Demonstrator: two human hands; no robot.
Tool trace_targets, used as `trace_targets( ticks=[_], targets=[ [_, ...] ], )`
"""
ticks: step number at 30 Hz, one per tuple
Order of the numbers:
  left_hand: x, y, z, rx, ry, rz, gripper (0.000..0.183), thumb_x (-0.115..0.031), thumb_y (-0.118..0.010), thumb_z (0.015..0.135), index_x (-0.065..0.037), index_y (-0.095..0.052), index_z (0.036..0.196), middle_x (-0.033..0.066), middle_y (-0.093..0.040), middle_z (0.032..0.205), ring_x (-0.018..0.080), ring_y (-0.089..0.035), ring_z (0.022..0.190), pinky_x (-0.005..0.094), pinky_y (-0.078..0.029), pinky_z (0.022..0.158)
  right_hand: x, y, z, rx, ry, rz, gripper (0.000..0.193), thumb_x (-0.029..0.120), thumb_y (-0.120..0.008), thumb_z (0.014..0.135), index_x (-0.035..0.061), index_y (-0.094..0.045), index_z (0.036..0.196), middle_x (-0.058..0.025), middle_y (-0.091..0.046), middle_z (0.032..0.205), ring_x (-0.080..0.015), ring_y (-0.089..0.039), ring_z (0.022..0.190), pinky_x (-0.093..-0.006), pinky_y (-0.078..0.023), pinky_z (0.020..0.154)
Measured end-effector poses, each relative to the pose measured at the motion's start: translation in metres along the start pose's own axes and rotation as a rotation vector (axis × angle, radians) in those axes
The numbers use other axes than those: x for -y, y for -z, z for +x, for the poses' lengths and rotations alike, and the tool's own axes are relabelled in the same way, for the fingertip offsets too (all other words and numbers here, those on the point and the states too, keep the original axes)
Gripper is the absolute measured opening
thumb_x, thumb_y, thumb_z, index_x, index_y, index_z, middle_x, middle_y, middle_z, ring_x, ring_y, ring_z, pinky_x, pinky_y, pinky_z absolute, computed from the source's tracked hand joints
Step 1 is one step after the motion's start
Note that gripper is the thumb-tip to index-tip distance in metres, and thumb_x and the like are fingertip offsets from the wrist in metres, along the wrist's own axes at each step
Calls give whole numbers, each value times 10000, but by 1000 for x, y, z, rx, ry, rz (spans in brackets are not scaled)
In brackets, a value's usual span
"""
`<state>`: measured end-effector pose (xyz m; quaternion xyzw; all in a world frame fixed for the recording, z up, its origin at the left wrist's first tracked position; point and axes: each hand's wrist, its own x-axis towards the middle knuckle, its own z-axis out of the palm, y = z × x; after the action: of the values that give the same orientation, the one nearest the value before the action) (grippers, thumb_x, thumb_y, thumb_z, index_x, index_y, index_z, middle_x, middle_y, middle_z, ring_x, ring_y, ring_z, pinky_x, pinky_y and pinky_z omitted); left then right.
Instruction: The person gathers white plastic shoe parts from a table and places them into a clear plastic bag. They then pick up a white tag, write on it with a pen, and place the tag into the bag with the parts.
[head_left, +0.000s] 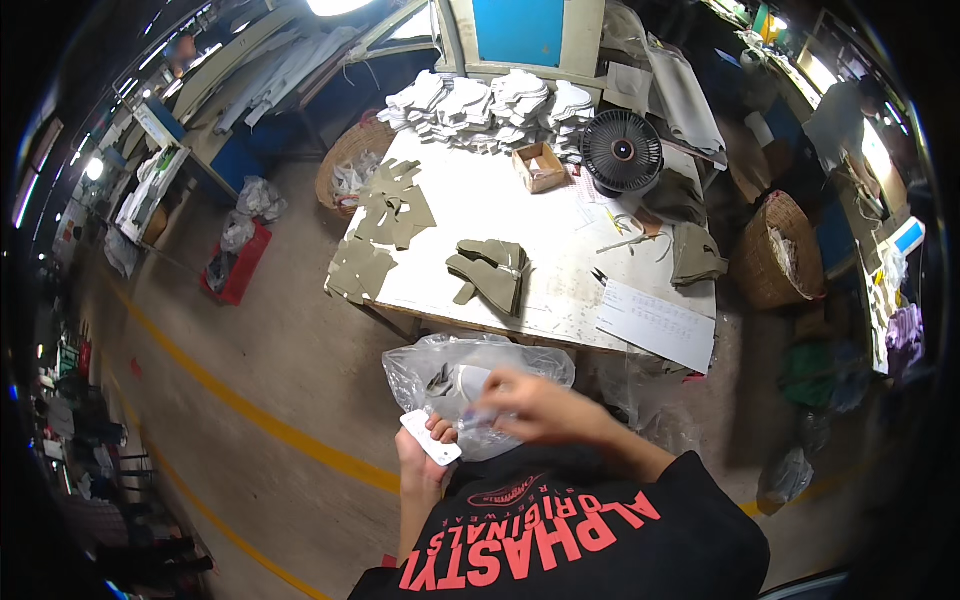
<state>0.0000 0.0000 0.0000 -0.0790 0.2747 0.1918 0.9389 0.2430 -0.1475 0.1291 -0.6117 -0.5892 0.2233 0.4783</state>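
My left hand (412, 455) is closed around a white phone (430, 437), its fingers wrapped over the edge, low in front of my body. My right hand (530, 402) is raised to the right of it, over a clear plastic bag (405, 365). Motion smears its fingers, so whether it holds anything does not show. The bag hangs open at the table's near edge, with dark and pale pieces inside. On the white table (430, 285) beyond lies a stack of olive-green cut pieces (490, 273), apart from both hands.
More olive pieces (395, 205) spread over the table's left side. White cut pieces (490, 105) pile along the back, near a small box (538, 167) and black fan (621, 153). A paper sheet (655, 325) lies front right. Wicker baskets (765, 265) flank the table; a red crate (240, 265) stands left.
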Motion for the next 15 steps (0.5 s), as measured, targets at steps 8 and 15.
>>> trace_targets(
  ticks=[8, 15],
  targets=[
    [-32, -14, 12, -96, -144, 120, 255, -284, -404, 1006, -95, -456, 843, 27, -456, 738, 153, -411, 582, 321, -364, 562, -151, 40, 17, -546, -578, -265, 533, 234, -642, 990, -6, -494, 1442, -306, -504, 1320, -465, -576, 1167, -465, -473, 1060],
    [-25, -22, 24, -156, -282, 57, 259, -300, -423, 999, -99, -460, 840, 19, -459, 748, 150, -415, 587, 311, -357, 552, -273, 67, 5, -361, -592, -456, 600, 222, -729, 920, 44, -502, 1446, -308, -416, 1421, -484, -485, 1284, -485, -395, 1146]
  ],
)
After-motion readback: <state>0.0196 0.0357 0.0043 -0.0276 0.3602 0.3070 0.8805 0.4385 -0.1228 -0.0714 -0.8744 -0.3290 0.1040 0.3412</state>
